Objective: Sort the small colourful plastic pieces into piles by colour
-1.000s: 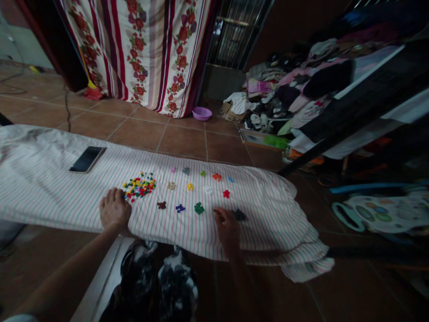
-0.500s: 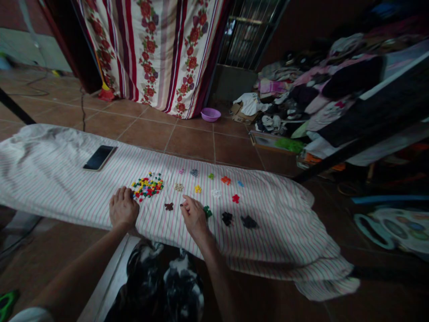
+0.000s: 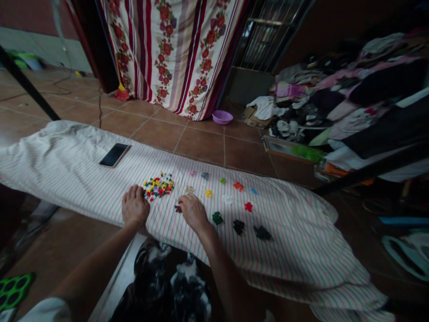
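My left hand (image 3: 136,206) lies palm down on the cloth, fingers stretched out, its fingertips at the near left edge of a mixed pile of small coloured pieces (image 3: 159,187). With thumb and fingers pinched, my right hand (image 3: 194,212) is at the small dark brown pile (image 3: 177,209); a tiny dark brown piece shows at its fingertips. Sorted by colour around it are beige pieces (image 3: 189,189), yellow pieces (image 3: 208,193), dark green pieces (image 3: 217,218), white pieces (image 3: 228,198), red pieces (image 3: 248,206) and black pieces (image 3: 239,227).
Further small piles include grey pieces (image 3: 205,176), orange pieces (image 3: 238,186) and dark grey pieces (image 3: 262,232). A phone (image 3: 115,155) lies on the striped cloth (image 3: 77,156) at left. Beyond the edge are a purple basin (image 3: 222,117), a curtain (image 3: 182,53) and heaped clothes (image 3: 321,94).
My right hand has moved left to the dark brown pile, uncovering the dark green pieces. My left hand stays beside the mixed pile. The whole view has shifted, so things appear further right.
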`<action>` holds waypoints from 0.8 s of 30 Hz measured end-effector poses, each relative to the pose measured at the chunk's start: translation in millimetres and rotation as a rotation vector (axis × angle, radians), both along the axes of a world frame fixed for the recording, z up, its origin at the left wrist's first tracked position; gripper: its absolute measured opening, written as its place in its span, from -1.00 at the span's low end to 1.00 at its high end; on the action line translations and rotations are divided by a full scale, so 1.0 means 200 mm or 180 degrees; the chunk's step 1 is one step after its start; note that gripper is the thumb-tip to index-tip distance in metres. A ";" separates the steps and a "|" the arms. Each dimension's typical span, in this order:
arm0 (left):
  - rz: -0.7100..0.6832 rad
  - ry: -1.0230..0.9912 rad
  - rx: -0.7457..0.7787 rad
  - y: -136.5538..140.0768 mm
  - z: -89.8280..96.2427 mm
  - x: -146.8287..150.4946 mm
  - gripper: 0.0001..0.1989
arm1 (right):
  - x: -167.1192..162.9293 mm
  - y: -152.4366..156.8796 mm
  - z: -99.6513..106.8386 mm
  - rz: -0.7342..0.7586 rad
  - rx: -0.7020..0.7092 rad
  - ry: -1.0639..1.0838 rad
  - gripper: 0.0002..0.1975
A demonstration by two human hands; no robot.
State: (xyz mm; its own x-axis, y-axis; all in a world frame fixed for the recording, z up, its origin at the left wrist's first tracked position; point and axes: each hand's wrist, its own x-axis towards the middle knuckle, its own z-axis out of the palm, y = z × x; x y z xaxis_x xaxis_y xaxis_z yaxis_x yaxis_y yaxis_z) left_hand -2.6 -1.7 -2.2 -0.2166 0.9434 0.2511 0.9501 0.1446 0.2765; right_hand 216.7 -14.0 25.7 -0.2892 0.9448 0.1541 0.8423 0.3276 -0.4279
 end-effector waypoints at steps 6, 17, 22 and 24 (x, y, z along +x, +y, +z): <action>0.0010 -0.0061 0.0007 0.00 0.00 0.00 -0.53 | 0.00 0.01 -0.01 0.0155 -0.0216 -0.0138 -0.75; 0.0014 -0.0053 0.0016 0.00 -0.01 0.00 -0.53 | 0.01 -0.03 0.00 0.0132 -0.0280 -0.0032 -0.61; 0.0013 -0.0071 0.0004 0.01 -0.02 0.00 -0.53 | 0.02 -0.01 -0.01 0.0148 -0.0329 0.0064 -0.63; 0.0019 -0.0104 -0.0004 0.01 -0.02 0.00 -0.52 | 0.02 -0.01 -0.02 0.0135 -0.0317 0.0060 -0.63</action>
State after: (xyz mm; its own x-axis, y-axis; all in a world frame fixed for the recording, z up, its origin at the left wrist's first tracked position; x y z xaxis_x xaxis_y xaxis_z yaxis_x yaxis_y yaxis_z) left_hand -3.2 -0.3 -5.7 -0.2302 0.9424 0.2426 0.9397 0.1505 0.3070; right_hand 220.7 -15.2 22.2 -0.3273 0.9426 0.0659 0.8201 0.3180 -0.4757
